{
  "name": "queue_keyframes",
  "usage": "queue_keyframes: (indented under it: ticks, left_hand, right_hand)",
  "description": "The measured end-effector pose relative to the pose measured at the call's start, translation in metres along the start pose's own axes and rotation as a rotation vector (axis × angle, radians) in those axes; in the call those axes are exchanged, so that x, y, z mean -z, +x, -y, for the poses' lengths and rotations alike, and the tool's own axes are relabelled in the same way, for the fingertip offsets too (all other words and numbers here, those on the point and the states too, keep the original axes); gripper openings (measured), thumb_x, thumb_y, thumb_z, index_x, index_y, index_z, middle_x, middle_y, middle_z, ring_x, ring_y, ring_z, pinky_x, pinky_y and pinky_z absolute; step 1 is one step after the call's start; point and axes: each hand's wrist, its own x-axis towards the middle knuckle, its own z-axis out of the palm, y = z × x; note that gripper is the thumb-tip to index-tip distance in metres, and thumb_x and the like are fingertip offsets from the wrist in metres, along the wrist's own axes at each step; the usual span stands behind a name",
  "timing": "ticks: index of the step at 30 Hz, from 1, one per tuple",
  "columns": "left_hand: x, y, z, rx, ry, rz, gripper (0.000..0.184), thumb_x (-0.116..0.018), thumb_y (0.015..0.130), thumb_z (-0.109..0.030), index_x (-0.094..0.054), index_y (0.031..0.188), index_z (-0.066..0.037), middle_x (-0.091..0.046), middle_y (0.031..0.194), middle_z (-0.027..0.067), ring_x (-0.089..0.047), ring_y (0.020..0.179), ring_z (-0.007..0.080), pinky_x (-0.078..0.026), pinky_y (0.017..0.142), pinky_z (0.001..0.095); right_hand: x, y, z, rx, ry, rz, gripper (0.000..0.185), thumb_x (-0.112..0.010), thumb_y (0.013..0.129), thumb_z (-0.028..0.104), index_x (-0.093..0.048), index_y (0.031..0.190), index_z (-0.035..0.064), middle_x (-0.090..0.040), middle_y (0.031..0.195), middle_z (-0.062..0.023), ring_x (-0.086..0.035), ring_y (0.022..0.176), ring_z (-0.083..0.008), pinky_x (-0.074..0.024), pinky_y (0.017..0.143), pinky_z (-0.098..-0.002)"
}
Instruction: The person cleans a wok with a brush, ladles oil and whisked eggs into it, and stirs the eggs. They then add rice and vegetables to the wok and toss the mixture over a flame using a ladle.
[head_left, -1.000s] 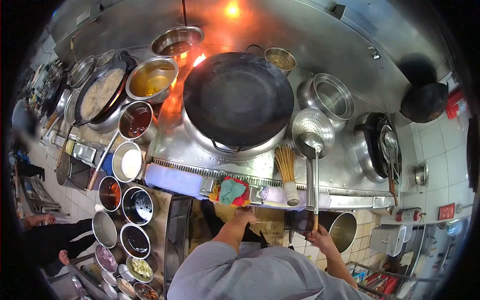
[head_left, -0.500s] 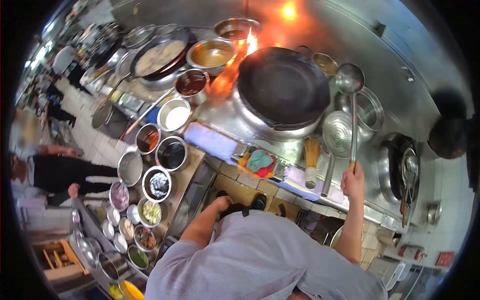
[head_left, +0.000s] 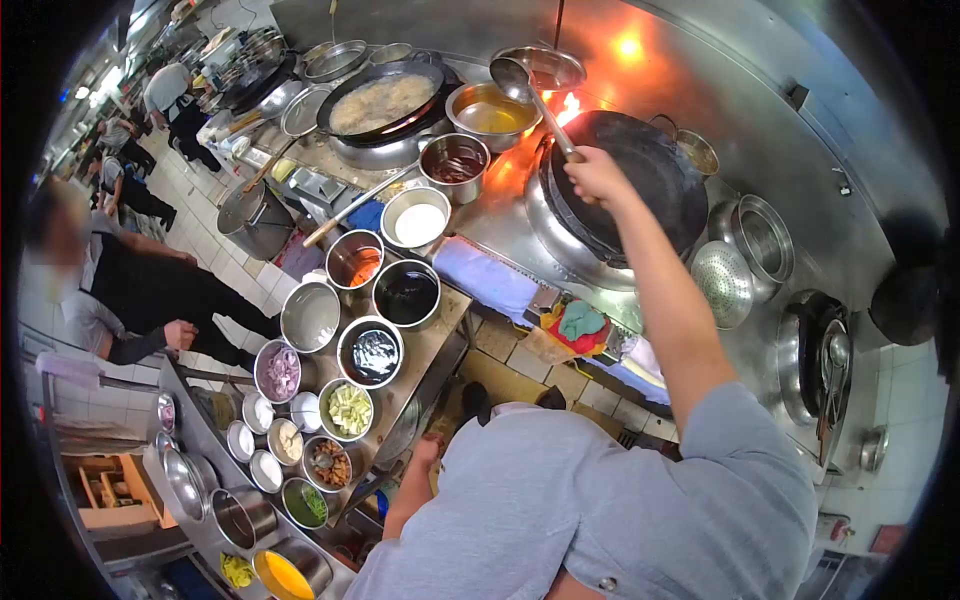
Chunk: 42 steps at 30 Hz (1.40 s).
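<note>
My right hand (head_left: 597,176) is wrapped round the handle of a metal ladle (head_left: 512,80), held over the stove. The ladle's bowl is above the edge of a metal bowl of yellow oil (head_left: 493,112); whether they touch I cannot tell. Below my right forearm sits a large black wok (head_left: 640,175) on its burner, with flames at its left edge. My left hand (head_left: 429,450) hangs low beside my body, near the counter of ingredient pots; its fingers are too small to make out.
A wok of frying food (head_left: 385,103) stands at the upper left. Pots of dark liquid (head_left: 407,292) and chopped vegetables (head_left: 347,410) crowd the left counter. A perforated strainer (head_left: 721,284) lies right of the wok. A co-worker (head_left: 150,265) stands at the left.
My right hand has carried the ladle from the right side of the stove leftwards across the wok to the oil bowl. The view has turned left, showing more of the counter and co-worker.
</note>
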Motion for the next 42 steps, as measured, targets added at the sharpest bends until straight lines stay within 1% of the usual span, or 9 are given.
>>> queue_keyframes:
  ticks: [3, 6, 8, 15, 22, 29, 31, 36, 42]
  left_hand:
    - [0.006, 0.003, 0.017, 0.02, -0.014, 0.041, 0.03, -0.053, 0.074, -0.001, -0.064, 0.102, -0.001, -0.064, 0.078, 0.0077, -0.059, 0.066, 0.017, -0.049, 0.056, 0.0317]
    - [0.019, 0.022, 0.036, -0.52, 0.26, 0.096, 0.027, -0.053, 0.076, -0.003, -0.065, 0.1, -0.001, -0.063, 0.077, 0.0089, -0.059, 0.065, 0.0179, -0.048, 0.055, 0.0315]
    - [0.019, 0.019, 0.017, -0.066, 0.012, 0.094, 0.026, -0.054, 0.079, -0.01, -0.067, 0.1, -0.002, -0.067, 0.083, 0.0116, -0.063, 0.069, 0.0222, -0.05, 0.06, 0.0345]
    - [-0.004, 0.001, -0.096, -0.318, 0.636, 0.119, 0.027, -0.057, 0.083, -0.024, -0.069, 0.101, -0.008, -0.068, 0.098, 0.0156, -0.066, 0.092, 0.0298, -0.051, 0.081, 0.038]
    - [-0.094, -0.035, -0.267, -0.839, 0.778, 0.396, 0.023, -0.058, 0.087, -0.026, -0.067, 0.098, -0.007, -0.068, 0.088, 0.0145, -0.066, 0.085, 0.0273, -0.051, 0.076, 0.0363]
    - [-0.171, -0.138, -0.413, -1.239, 0.84, 0.468, 0.017, -0.06, 0.086, -0.02, -0.064, 0.093, -0.006, -0.064, 0.074, 0.0137, -0.065, 0.074, 0.0296, -0.049, 0.066, 0.0378]
    - [-0.196, -0.131, -0.429, -1.569, 0.727, 0.397, 0.017, -0.061, 0.085, -0.019, -0.064, 0.095, -0.005, -0.066, 0.086, 0.013, -0.065, 0.08, 0.0297, -0.05, 0.071, 0.0382]
    - [-0.267, -0.077, -0.459, -1.581, 0.86, -0.117, 0.019, -0.06, 0.084, -0.022, -0.066, 0.097, -0.01, -0.063, 0.107, 0.0111, -0.063, 0.09, 0.035, -0.051, 0.076, 0.0443]
    - [-0.272, -0.098, -0.47, -1.413, 1.042, -0.164, 0.019, -0.054, 0.088, -0.02, -0.067, 0.1, -0.012, -0.063, 0.105, 0.0108, -0.062, 0.098, 0.0329, -0.05, 0.076, 0.0452]
  right_hand:
    - [-0.055, 0.045, -0.007, 0.047, -0.399, -0.135, 0.004, -0.052, 0.079, 0.005, -0.054, 0.08, 0.0025, -0.05, 0.056, -0.0067, -0.045, 0.039, -0.0183, -0.0324, 0.036, -0.0331]
    - [-0.069, 0.063, 0.003, -0.216, 0.092, 0.051, 0.005, -0.053, 0.083, 0.005, -0.052, 0.078, 0.0041, -0.052, 0.059, -0.0054, -0.047, 0.042, -0.0135, -0.0356, 0.037, -0.028]
    - [-0.066, 0.052, 0.022, -0.378, 0.61, 0.091, 0.007, -0.051, 0.086, 0.005, -0.049, 0.079, 0.0051, -0.052, 0.063, -0.0026, -0.049, 0.048, -0.0076, -0.0414, 0.041, -0.0219]
    - [-0.009, 0.015, -0.002, -0.291, 1.658, 0.371, 0.006, -0.047, 0.087, 0.004, -0.043, 0.087, -0.0004, -0.049, 0.069, -0.0039, -0.048, 0.05, -0.0086, -0.0425, 0.045, -0.0222]
    - [0.041, -0.132, -0.049, -0.105, 1.623, 0.22, 0.021, -0.053, 0.09, 0.008, -0.051, 0.11, 0.0021, -0.05, 0.071, -0.0024, -0.046, 0.05, -0.0077, -0.0407, 0.044, -0.0224]
    - [0.062, -0.237, -0.068, -0.351, 0.678, -0.389, 0.022, -0.052, 0.091, 0.008, -0.052, 0.113, 0.0055, -0.048, 0.067, -0.0007, -0.044, 0.049, -0.006, -0.037, 0.04, -0.0218]
    - [0.079, -0.229, -0.117, -0.24, 1.71, -0.15, 0.017, -0.053, 0.091, 0.009, -0.052, 0.108, 0.0063, -0.048, 0.067, -0.0007, -0.042, 0.046, -0.0055, -0.037, 0.038, -0.022]
    - [0.031, -0.255, -0.089, -0.316, 1.018, -0.441, 0.016, -0.05, 0.094, 0.011, -0.051, 0.109, 0.0064, -0.049, 0.071, -0.0018, -0.045, 0.053, -0.0052, -0.0392, 0.043, -0.0224]
    - [0.069, -0.236, -0.145, -0.152, 2.045, 0.079, 0.016, -0.051, 0.093, 0.009, -0.045, 0.108, 0.0075, -0.047, 0.069, -0.0024, -0.047, 0.051, -0.0133, -0.0412, 0.044, -0.0279]
